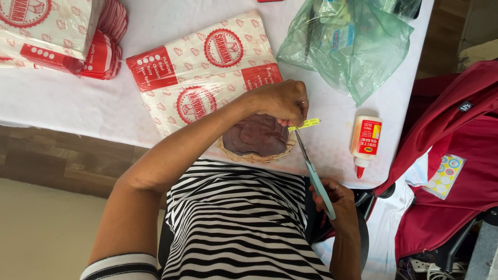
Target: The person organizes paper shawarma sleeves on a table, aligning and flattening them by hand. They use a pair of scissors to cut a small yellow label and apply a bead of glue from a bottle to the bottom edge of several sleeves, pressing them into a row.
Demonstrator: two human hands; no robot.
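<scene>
Grip first: the left hand (282, 101) is pinched shut on a thin yellow strip (306, 124), holding it out flat over the desk (67, 101), looks like that's to keep it taut for the blades. The right hand (337, 199) is closed around the handles of light-blue scissors (314, 173), down near the lap, with the blades angled up so the tips meet the strip just beside the left fingertips. Can't tell how far apart the blades are, they're too thin from here.

Right under the left hand there's a dark round flat piece (257, 136) sitting on a tan backing at the desk edge. Just past it lies a stack of red-and-white printed paper bags (205, 67), more of them at the far left corner. A white glue bottle (365, 142) lies near the strip, red tip toward the edge, and a crumpled green plastic bag (350, 44) sits beyond that.
</scene>
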